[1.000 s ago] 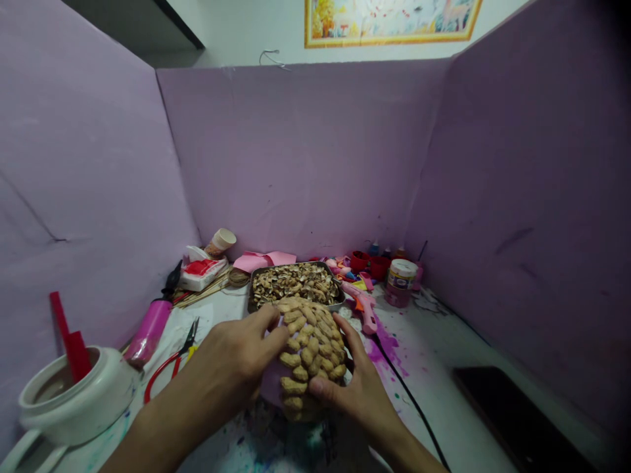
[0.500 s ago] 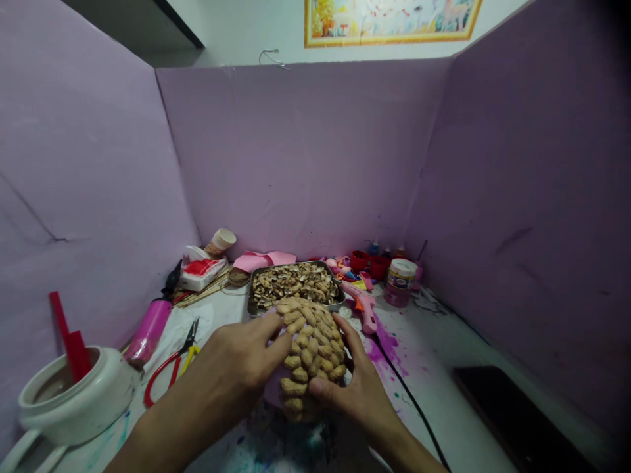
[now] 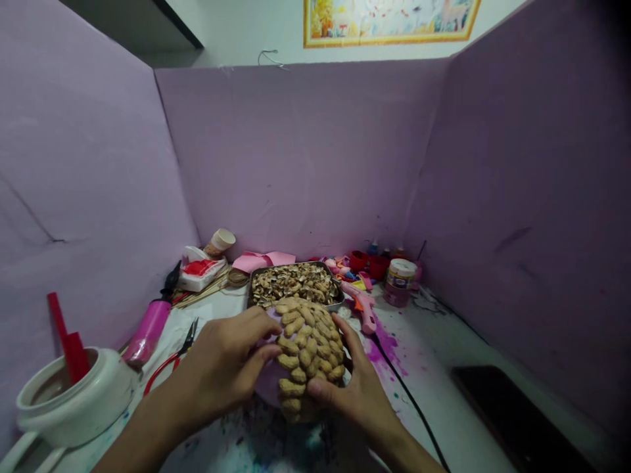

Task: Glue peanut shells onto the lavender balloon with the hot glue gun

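Observation:
Between my hands is a rounded purple form (image 3: 267,381) with tan peanut shells (image 3: 309,345) set close together over its top and right side. Its left side is bare. My right hand (image 3: 357,394) grips it from the right, thumb on the front shells and fingers round the far side. At the left edge of the shells is my left hand (image 3: 231,364), thumb and fingers apart, tips at or very near the surface; I cannot tell whether they touch. Just behind stands a metal tray (image 3: 340,307) full of loose peanut shells (image 3: 296,284).
A pink glue gun (image 3: 365,312) lies to the right, its black cord (image 3: 411,397) running forward. A dark phone (image 3: 517,417) lies at right. Left are red-handled scissors (image 3: 160,374), a pink pump (image 3: 148,332) and a white pot (image 3: 73,401). Purple panels (image 3: 305,157) enclose the table.
My left hand has drawn back a little to the left and its thumb and fingers have parted, showing more of the bare purple side. My right hand keeps its grip.

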### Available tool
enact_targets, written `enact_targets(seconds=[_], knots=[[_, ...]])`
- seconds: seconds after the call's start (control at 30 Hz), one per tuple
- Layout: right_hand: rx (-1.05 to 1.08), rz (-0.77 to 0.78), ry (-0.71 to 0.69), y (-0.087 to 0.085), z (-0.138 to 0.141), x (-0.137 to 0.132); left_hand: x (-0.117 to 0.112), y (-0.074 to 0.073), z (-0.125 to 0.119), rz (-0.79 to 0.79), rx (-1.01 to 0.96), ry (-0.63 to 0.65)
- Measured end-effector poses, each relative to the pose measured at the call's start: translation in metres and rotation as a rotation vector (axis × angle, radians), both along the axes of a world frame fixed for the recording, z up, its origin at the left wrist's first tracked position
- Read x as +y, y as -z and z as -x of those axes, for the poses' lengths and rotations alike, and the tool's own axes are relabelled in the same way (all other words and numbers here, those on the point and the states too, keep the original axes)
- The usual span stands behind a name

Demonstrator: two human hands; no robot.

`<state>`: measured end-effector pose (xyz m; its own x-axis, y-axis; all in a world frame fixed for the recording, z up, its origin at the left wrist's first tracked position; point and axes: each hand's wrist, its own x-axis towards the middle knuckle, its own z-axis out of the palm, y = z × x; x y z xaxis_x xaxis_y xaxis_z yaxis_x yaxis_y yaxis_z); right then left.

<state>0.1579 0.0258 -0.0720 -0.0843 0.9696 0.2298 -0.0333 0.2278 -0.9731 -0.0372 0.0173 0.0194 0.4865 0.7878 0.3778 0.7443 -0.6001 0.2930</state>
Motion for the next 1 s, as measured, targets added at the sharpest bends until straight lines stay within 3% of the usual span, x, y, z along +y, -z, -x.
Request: enact_targets(seconds=[0.17,0.8,1.0], knots=[[0.003,0.014,-0.004,0.001,0.000,0.001,0.001,-0.002,0.000,0.101,0.014,-0.108],[-0.027,-0.005,0.023,-0.002,0.002,-0.001,-0.001,0.003,-0.013,0.149,-0.084,-0.202],[-0.040,0.007,0.032,0.000,0.001,0.000,0.001,0.003,-0.013,0.230,-0.060,-0.322]])
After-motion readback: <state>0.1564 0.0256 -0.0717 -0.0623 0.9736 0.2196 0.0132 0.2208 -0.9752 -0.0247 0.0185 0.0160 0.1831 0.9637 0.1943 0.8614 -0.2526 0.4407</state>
